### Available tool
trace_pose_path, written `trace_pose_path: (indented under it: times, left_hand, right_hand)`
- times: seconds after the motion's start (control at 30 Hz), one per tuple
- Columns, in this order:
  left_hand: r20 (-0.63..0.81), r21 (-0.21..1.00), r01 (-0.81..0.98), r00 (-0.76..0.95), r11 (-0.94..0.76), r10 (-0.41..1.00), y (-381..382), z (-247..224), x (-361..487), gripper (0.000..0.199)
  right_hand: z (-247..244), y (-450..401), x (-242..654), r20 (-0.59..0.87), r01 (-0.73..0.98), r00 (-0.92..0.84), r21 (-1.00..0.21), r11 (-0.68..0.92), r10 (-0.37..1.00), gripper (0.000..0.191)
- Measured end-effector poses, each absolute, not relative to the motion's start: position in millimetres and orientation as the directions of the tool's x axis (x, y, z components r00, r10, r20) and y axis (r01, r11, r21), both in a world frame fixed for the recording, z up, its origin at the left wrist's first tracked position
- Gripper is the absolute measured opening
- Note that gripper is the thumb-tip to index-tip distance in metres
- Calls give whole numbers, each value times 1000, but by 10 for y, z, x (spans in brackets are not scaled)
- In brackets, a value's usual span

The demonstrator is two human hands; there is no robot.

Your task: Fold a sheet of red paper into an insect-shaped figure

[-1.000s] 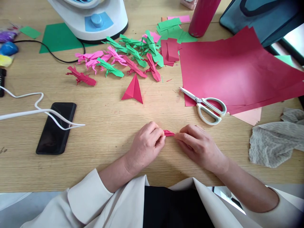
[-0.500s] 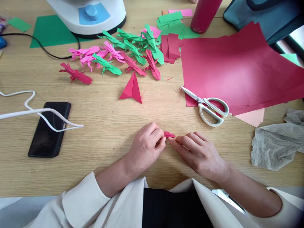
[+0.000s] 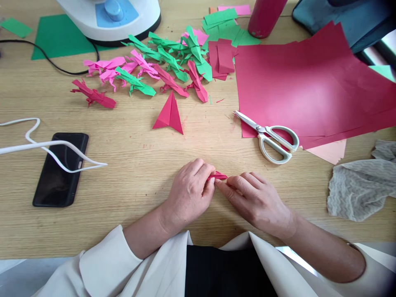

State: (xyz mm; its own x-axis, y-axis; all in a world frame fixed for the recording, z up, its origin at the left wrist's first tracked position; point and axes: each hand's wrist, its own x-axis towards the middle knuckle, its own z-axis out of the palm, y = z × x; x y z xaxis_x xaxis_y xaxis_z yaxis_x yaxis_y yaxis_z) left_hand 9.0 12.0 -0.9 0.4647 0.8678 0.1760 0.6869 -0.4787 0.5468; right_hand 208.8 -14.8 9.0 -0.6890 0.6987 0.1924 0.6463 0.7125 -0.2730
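Observation:
Between my hands is a small folded red paper piece (image 3: 220, 175), low over the table's front half. My left hand (image 3: 194, 183) pinches its left end, hiding that part under the fingers. The fingers of my right hand (image 3: 256, 198) close on its right end, with the thumb along the lower edge. Beyond them lies a red folded paper triangle (image 3: 169, 114). White-handled scissors (image 3: 266, 136) rest to the right, blades closed and pointing up-left.
Several folded paper figures in green (image 3: 173, 62), pink (image 3: 107, 68) and red (image 3: 94, 95) lie at the back. Large red sheets (image 3: 287, 86) cover the right. A black phone (image 3: 58, 173) with a white cable (image 3: 62, 143) lies left; a grey cloth (image 3: 355, 187) lies right.
My right thumb has slid slightly left along the red paper piece, closer to my left fingers. The camera view has shifted a little; the other things on the table stay put.

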Motion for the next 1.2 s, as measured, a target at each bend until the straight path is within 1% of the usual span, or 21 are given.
trace_pose_path:
  times: [0.13, 0.2, 0.27, 0.37, 0.4, 0.47, 0.6, 0.8, 0.93, 1.07, 1.2]
  left_hand:
    - [165, 542, 692, 467, -476, 869, 119, 1, 98, 10]
    - [159, 538, 699, 464, -471, 871, 118, 5, 101, 11]
    - [154, 537, 703, 463, -467, 873, 119, 8, 102, 11]
    - [155, 543, 695, 469, -471, 870, 123, 9, 100, 11]
    - [156, 544, 693, 470, -473, 869, 125, 9, 98, 10]
    - [160, 544, 691, 472, -477, 867, 128, 8, 96, 10]
    - [162, 541, 690, 476, -481, 865, 135, 3, 93, 9]
    - [162, 535, 692, 478, -484, 863, 140, -5, 95, 8]
    - [142, 524, 708, 474, -473, 869, 142, 4, 112, 10]
    - [134, 522, 714, 470, -466, 872, 143, 10, 126, 10]
    - [138, 515, 715, 475, -473, 869, 137, 1, 125, 10]
  right_hand:
    - [73, -154, 2089, 194, 648, -688, -271, 712, 699, 30]
    - [59, -154, 2089, 205, 646, -679, -292, 706, 705, 28]
    - [50, -146, 2085, 208, 667, -620, -368, 648, 756, 23]
    - [54, -118, 2064, 166, 704, -465, -525, 478, 869, 16]
    - [59, -105, 2051, 142, 709, -429, -559, 430, 892, 14]
    - [69, -79, 2019, 102, 717, -401, -584, 381, 910, 12]
    - [70, -37, 1953, 68, 750, -382, -561, 352, 922, 15]
    - [79, -15, 1911, 2, 827, -350, -468, 311, 937, 15]
    - [99, -7, 1902, -40, 850, -350, -433, 300, 936, 14]
    - [83, 1, 1907, -38, 861, -338, -416, 293, 940, 13]
    - [74, -57, 1966, 13, 832, -359, -448, 327, 933, 12]
